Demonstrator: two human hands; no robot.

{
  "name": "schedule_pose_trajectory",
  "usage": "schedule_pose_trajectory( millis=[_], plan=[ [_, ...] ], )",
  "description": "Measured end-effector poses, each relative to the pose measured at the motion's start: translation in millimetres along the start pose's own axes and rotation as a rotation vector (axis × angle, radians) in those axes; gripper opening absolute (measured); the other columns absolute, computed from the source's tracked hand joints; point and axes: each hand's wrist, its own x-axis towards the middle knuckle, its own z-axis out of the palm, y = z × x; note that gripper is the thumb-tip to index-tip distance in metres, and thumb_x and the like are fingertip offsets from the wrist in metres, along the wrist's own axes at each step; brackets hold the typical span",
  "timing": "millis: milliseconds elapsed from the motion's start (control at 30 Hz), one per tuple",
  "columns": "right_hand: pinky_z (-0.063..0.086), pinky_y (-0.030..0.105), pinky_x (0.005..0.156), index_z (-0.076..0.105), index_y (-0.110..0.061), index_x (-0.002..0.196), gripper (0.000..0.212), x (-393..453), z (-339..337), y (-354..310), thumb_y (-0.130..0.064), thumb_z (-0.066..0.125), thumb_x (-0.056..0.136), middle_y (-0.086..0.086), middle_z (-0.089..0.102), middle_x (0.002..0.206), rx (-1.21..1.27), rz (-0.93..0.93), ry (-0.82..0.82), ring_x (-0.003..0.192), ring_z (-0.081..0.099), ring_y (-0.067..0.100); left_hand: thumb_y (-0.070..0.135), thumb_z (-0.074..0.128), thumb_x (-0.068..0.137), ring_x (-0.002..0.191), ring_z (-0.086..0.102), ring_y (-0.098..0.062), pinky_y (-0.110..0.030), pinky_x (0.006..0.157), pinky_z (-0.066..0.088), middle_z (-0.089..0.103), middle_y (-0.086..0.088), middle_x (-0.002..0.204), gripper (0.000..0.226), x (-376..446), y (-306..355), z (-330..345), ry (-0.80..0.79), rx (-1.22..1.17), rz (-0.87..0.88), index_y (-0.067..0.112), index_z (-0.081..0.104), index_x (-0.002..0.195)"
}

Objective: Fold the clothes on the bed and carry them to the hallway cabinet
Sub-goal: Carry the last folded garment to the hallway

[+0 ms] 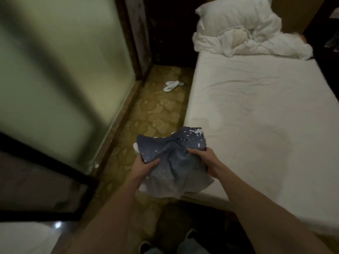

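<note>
Garment (172, 162), blue-grey with white flecks, hangs bunched over the bed (256, 110) corner and carpet. Left hand (145, 166) pinches its left edge, right hand (200, 156) its right; the long axis likely runs between them, both equally near.

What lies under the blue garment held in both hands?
Under the blue garment show the bed's corner, patterned floor and bits of white cloth. How far that cloth extends is covered.

Matt blue cloth garment (172, 160), frosted glass panel (64, 70)
</note>
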Motion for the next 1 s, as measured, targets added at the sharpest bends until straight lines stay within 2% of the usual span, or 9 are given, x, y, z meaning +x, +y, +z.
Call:
schedule_pose_trajectory(
  millis=[100,167,300,467,700,833,900,1000],
  plan=[
    [0.06,0.041,0.082,0.067,-0.012,0.117,0.053,-12,58,-7,-0.025,0.088,0.07,0.006,0.075,0.106,-0.05,-0.02,-0.094,0.095,0.072,0.025,0.014,0.077,0.084,0.089,0.067,0.0,-0.014,0.065,0.053,0.068,0.01,0.102,0.033,-33,7,-53,0.08,-0.048,0.033,0.032,0.057,0.103],
    [0.059,0.044,0.085,0.067,-0.012,0.117,0.053,-25,101,-10,-0.024,0.088,0.07,0.007,0.074,0.107,-0.07,-0.021,-0.152,0.096,0.072,0.025,0.011,0.076,0.085,0.085,0.066,0.002,-0.012,0.061,0.052,0.067,0.012,0.1,0.033,-54,7,-91,0.145,-0.102,0.025,0.028,0.058,0.107],
    [0.058,0.048,0.088,0.067,-0.012,0.116,0.052,-48,181,-7,-0.024,0.089,0.07,0.006,0.075,0.104,-0.13,-0.001,-0.29,0.096,0.072,0.026,0.008,0.08,0.08,0.094,0.067,-0.008,-0.02,0.069,0.055,0.068,0.008,0.103,0.042,-94,-4,-166,0.286,-0.198,0.02,0.025,0.057,0.111],
    [0.057,0.045,0.088,0.068,-0.012,0.114,0.047,-93,294,12,-0.022,0.086,0.072,0.007,0.075,0.103,-0.218,-0.026,-0.464,0.095,0.072,0.026,0.022,0.086,0.073,0.106,0.065,-0.018,-0.04,0.095,0.053,0.067,0.006,0.114,0.062,-164,-31,-274,0.454,-0.252,-0.009,0.027,0.052,0.125],
    [0.059,0.039,0.081,0.068,-0.01,0.115,0.045,-161,449,56,-0.021,0.085,0.074,0.006,0.076,0.099,-0.345,-0.026,-0.7,0.091,0.073,0.024,0.031,0.085,0.075,0.101,0.066,-0.013,-0.028,0.077,0.055,0.068,0.006,0.116,0.065,-275,-70,-394,0.653,-0.311,-0.03,0.029,0.051,0.129],
    [0.057,0.047,0.088,0.067,-0.013,0.115,0.053,-197,527,85,-0.028,0.087,0.069,0.006,0.076,0.098,-0.437,0.0,-0.818,0.09,0.073,0.026,0.035,0.084,0.076,0.102,0.067,-0.018,-0.032,0.075,0.058,0.069,0.002,0.115,0.062,-335,-95,-448,0.766,-0.334,-0.074,0.027,0.051,0.129],
    [0.058,0.046,0.088,0.067,-0.013,0.114,0.053,-212,564,100,-0.028,0.088,0.069,0.006,0.076,0.097,-0.477,0.012,-0.881,0.09,0.073,0.026,0.032,0.083,0.076,0.1,0.069,-0.021,-0.035,0.075,0.059,0.071,-0.001,0.111,0.057,-360,-107,-471,0.832,-0.361,-0.079,0.024,0.055,0.125],
    [0.057,0.046,0.09,0.067,-0.014,0.117,0.055,-234,614,121,-0.031,0.088,0.068,0.005,0.076,0.099,-0.549,0.016,-0.984,0.092,0.073,0.024,0.023,0.082,0.079,0.1,0.069,-0.022,-0.031,0.075,0.057,0.072,-0.002,0.109,0.05,-391,-124,-499,0.918,-0.434,-0.09,0.025,0.056,0.121]
  ],
)
